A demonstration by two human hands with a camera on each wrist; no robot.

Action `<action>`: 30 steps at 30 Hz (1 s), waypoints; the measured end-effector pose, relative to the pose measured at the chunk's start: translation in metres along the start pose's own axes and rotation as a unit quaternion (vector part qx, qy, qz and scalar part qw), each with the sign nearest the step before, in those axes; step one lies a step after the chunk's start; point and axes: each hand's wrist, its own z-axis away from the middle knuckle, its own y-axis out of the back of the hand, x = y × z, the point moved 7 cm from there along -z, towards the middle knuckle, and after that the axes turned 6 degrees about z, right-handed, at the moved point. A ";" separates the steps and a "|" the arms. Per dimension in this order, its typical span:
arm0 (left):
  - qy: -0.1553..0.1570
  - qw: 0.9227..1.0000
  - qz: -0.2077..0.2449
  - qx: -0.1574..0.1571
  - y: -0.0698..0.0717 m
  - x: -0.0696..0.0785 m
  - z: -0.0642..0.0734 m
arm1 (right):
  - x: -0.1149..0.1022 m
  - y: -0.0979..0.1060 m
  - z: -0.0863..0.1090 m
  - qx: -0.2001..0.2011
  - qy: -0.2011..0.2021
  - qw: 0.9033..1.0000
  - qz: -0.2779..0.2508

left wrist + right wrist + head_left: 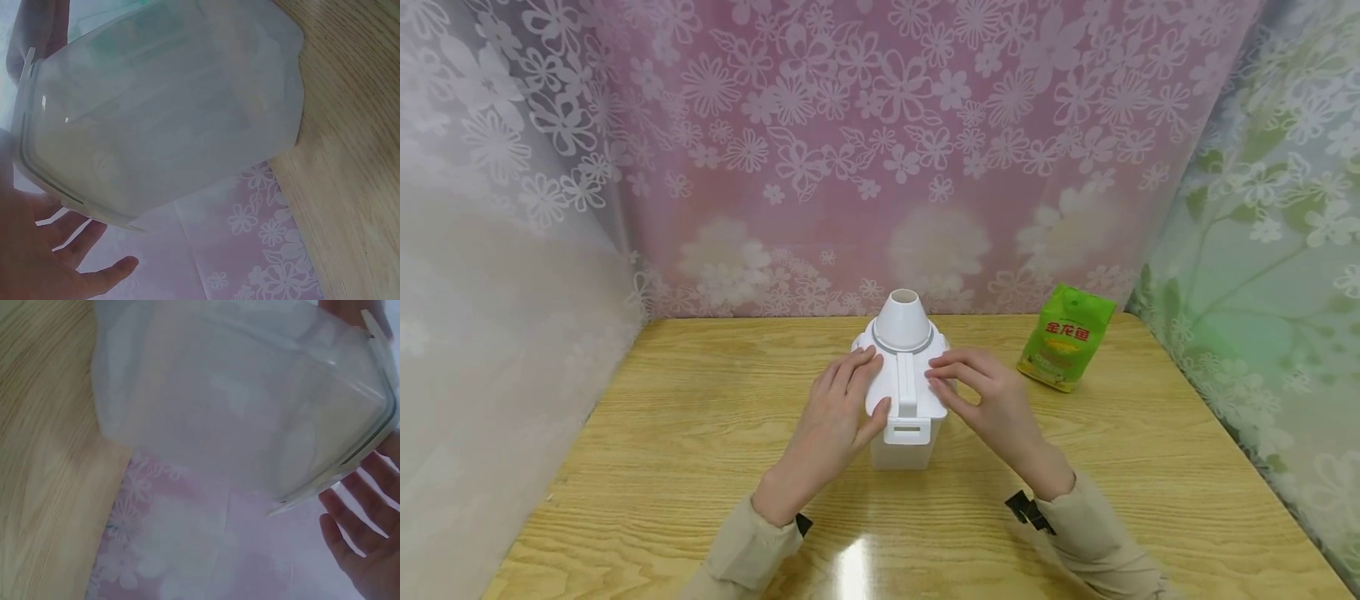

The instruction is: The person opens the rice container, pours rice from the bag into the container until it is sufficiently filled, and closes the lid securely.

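Observation:
A translucent storage container [169,119] stands upright on the table, topped by a white lid [934,402] with a strap down its middle. On the lid's far part sits a white cone-shaped cup [903,323], narrow end up. My left hand [835,408] rests on the lid's left edge, fingers spread, thumb near the front. At the right edge my right hand [992,400] touches the lid with its fingertips. The wrist views show the fingers [356,509] of each hand extended beside the rim, not wrapped around the container's body.
A green bag [1066,337] with red lettering stands at the back right of the wooden table [722,400]. Pink floral curtain [820,167] hangs behind the table, with more floral curtains at both sides.

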 end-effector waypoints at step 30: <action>0.024 0.972 -0.211 0.095 0.008 0.035 -0.030 | -0.001 -0.003 0.002 -0.015 0.041 0.999 0.010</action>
